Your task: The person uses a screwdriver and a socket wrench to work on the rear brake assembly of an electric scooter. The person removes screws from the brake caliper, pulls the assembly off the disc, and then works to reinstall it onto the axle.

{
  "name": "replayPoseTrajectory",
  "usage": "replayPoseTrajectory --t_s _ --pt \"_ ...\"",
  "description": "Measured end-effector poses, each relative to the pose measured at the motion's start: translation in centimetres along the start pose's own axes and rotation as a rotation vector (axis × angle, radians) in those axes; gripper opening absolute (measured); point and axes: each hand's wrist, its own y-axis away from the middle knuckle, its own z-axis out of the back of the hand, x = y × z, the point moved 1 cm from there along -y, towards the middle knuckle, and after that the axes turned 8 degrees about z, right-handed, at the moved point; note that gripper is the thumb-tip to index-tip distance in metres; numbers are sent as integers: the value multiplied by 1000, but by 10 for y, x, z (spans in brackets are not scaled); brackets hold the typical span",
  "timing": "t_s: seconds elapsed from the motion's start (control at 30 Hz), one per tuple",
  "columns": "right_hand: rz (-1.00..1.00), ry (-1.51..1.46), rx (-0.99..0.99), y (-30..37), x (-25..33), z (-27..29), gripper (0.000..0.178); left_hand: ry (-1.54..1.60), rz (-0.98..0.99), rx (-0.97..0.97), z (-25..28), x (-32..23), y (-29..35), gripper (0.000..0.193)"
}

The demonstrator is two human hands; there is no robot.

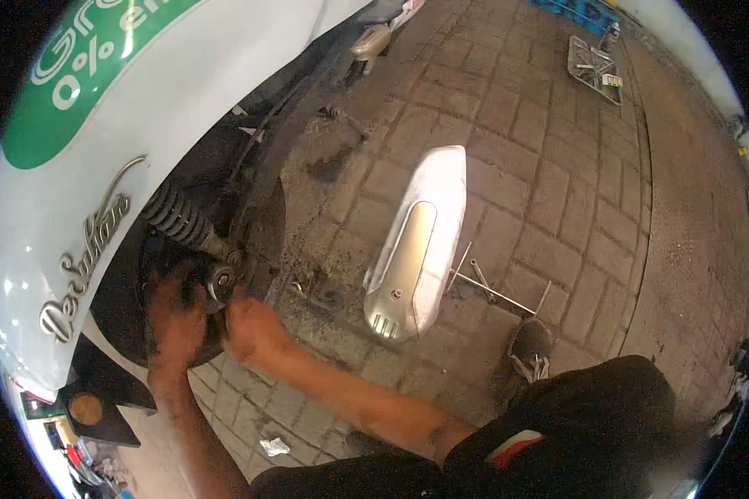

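Both my hands are at the rear wheel (116, 320) of a scooter with a white body panel (166, 91). My left hand (176, 323) is up against the wheel, its fingers smeared by motion and partly lost in the dark. Just right of it, my right hand (254, 331) is curled close below a round metal end piece (222, 281); what its fingers hold, if anything, is hidden. Above them, a coil-spring shock absorber (177, 218) slants down to that metal piece.
A silver and white cover (416, 249) lies on the brick paving (516, 191). Right of it are thin metal T-handle tools (495, 291), near my shoe (531, 343). Farther off are a metal tray (587, 71) with small items and a blue crate (582, 12). Crumpled white scrap (275, 447) lies near.
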Motion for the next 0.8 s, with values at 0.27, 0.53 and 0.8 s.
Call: replayPoseTrajectory --t_s 0.27,0.53,0.8 --pt "-101 -500 -28 -9 -4 0 52 36 7 -37 1 -8 -3 34" --pt "-139 210 199 -6 17 38 48 86 -53 -34 7 -8 0 35" --pt "-117 -162 86 2 23 33 42 146 -103 -16 13 -14 1 35"
